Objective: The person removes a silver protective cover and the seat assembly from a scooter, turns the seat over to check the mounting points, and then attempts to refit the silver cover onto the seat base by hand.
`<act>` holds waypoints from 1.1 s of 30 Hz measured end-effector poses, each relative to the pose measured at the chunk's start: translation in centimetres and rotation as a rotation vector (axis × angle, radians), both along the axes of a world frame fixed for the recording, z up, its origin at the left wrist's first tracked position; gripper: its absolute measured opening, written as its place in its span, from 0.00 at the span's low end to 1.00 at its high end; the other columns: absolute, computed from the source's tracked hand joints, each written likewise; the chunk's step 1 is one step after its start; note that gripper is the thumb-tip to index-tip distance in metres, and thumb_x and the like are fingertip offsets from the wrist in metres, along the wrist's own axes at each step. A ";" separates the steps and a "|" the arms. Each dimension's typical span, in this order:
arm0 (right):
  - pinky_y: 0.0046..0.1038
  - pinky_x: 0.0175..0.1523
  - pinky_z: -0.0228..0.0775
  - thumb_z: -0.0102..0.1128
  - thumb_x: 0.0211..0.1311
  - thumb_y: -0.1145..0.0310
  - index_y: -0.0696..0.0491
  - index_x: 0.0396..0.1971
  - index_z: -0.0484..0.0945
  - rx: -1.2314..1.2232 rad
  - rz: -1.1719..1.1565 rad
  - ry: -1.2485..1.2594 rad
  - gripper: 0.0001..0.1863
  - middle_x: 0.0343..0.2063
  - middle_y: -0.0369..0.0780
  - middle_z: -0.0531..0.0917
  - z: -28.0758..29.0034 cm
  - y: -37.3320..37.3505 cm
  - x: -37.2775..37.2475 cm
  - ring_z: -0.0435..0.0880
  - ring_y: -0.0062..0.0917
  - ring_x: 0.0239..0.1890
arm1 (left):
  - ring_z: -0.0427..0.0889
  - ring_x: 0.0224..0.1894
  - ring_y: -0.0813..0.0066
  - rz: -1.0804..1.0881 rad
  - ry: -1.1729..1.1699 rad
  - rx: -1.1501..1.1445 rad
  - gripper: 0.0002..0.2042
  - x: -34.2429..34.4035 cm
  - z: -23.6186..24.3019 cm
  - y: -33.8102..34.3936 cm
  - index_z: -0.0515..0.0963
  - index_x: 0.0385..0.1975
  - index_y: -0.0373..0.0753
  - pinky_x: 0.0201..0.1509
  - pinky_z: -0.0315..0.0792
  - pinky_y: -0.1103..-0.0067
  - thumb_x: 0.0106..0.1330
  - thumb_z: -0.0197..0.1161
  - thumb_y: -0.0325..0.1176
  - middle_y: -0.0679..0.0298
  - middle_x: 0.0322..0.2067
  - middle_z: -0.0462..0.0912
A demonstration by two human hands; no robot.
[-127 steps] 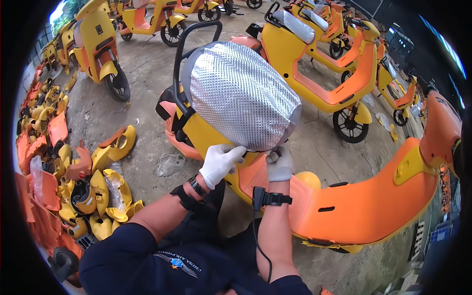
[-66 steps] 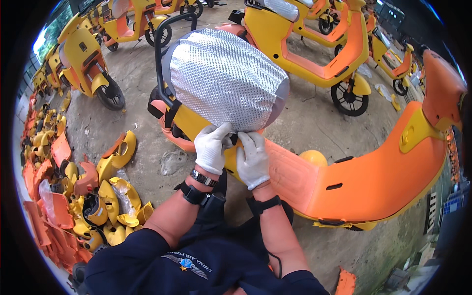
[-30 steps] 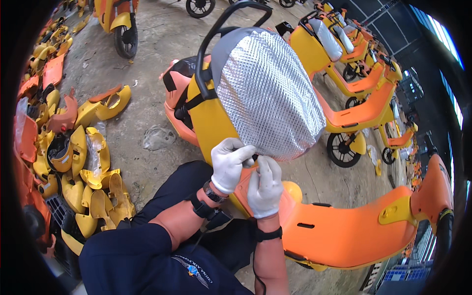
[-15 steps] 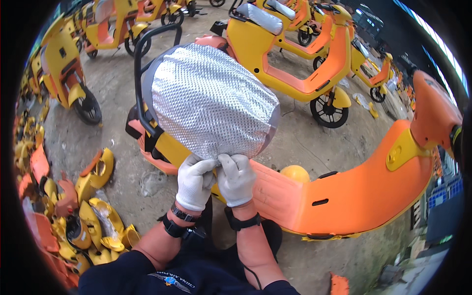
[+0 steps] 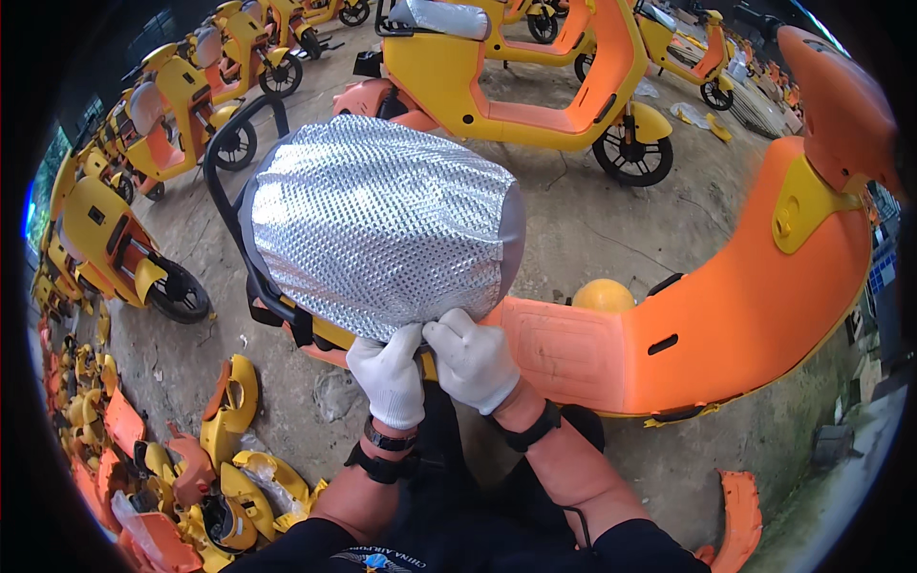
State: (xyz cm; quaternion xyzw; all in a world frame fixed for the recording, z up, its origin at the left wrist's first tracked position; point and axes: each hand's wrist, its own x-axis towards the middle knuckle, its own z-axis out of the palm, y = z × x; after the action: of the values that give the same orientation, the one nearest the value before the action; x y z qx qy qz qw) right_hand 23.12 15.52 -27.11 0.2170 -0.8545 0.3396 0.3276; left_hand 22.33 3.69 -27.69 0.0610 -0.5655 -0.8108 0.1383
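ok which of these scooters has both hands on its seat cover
The nearest scooter, the orange one right in front. The left hand and right hand pinch the lower edge of its silver seat cover. The other scooters stand farther back, untouched.

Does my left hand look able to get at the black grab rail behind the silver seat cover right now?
Probably yes. The left hand pinches the near edge of the silver seat cover, and the black grab rail curves around the seat's left side with nothing in front of it. The hand would have to let go first.

Scooter repair yard: parked scooters (image 5: 535, 86), stripped body panels (image 5: 201, 477) (concrete ground).
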 end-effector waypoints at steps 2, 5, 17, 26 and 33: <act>0.31 0.23 0.70 0.57 0.48 0.76 0.51 0.30 0.77 -0.002 0.023 -0.035 0.08 0.24 0.36 0.73 -0.8 0.0 0.0 0.78 0.31 0.20 | 0.73 0.21 0.86 0.028 -0.016 -0.024 0.03 0.4 0.0 0.2 0.81 0.28 0.33 0.25 0.65 0.86 0.56 0.61 0.20 0.69 0.24 0.81; 0.31 0.23 0.71 0.57 0.48 0.77 0.52 0.31 0.77 -0.019 0.039 -0.034 0.08 0.25 0.37 0.73 -1.7 0.2 -0.5 0.78 0.32 0.21 | 0.75 0.25 0.85 0.047 -0.028 -0.064 0.04 0.6 -0.9 0.3 0.81 0.29 0.31 0.28 0.67 0.86 0.56 0.60 0.19 0.69 0.26 0.82; 0.34 0.30 0.74 0.61 0.52 0.79 0.54 0.31 0.79 -0.039 0.089 -0.103 0.06 0.27 0.41 0.79 -1.8 0.5 0.9 0.81 0.36 0.28 | 0.75 0.22 0.80 0.013 -0.006 -0.395 0.06 0.2 -4.1 -2.3 0.77 0.24 0.29 0.27 0.70 0.81 0.56 0.64 0.26 0.62 0.20 0.81; 0.25 0.35 0.68 0.60 0.57 0.78 0.60 0.30 0.77 -0.399 -0.060 -0.349 0.02 0.26 0.40 0.80 -1.8 6.1 1.0 0.77 0.23 0.27 | 0.80 0.34 0.71 0.479 0.318 -0.734 0.15 -6.7 5.8 -11.8 0.76 0.40 0.29 0.41 0.74 0.78 0.60 0.65 0.33 0.55 0.34 0.81; 0.22 0.34 0.71 0.58 0.62 0.73 0.60 0.26 0.75 -0.717 -0.025 -0.576 0.07 0.23 0.38 0.80 -0.9 6.1 -0.4 0.78 0.18 0.26 | 0.76 0.57 0.55 -0.011 -0.110 -0.961 0.40 -11.1 10.5 -15.3 0.66 0.60 0.27 0.60 0.68 0.73 0.64 0.55 0.62 0.45 0.53 0.77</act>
State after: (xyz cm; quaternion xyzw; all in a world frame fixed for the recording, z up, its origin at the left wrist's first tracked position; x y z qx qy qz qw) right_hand 22.68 21.61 -27.98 -0.0235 -0.7419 0.6562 0.1354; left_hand 11.25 -11.65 -17.22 0.0303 -0.8828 -0.4541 0.1164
